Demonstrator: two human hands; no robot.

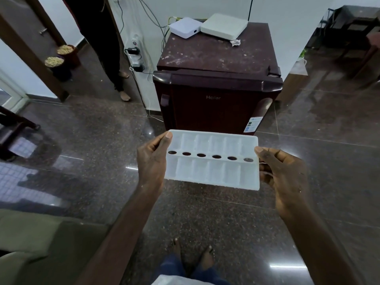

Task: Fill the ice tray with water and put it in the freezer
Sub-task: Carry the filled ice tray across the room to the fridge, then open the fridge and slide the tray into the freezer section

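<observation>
You hold the white ice tray (213, 171) level in the middle of the frame, above the floor and just in front of the small dark red Haier refrigerator (213, 108). Your left hand (152, 161) grips the left end, with the thumb on the upper corner and the fingers under the tray. Your right hand (285, 177) grips the right end in the same way, with the thumb on the rim.

I cannot tell whether the compartments hold water, because they look only pale and frosty. As you carry the tray flat toward the refrigerator, I judge that the filling is probably done. The refrigerator door is closed, so what is left is to free one hand, open the door and slide the tray into the freezer part without tilting it.

The floor (82, 140) is dark polished stone and reflects the light strongly. Your bare feet (191, 258) show at the bottom edge. The top of the refrigerator (205, 52) has pale stains, and two flat white boxes (185, 27) with cables stand on it at the upper centre. A power strip (134, 52) with plugs hangs on the white wall just left of it. At the upper left another person's legs (115, 58) stand beside a doorway, near two dark pots (59, 62). An olive cushion (30, 233) fills the lower left corner.
</observation>
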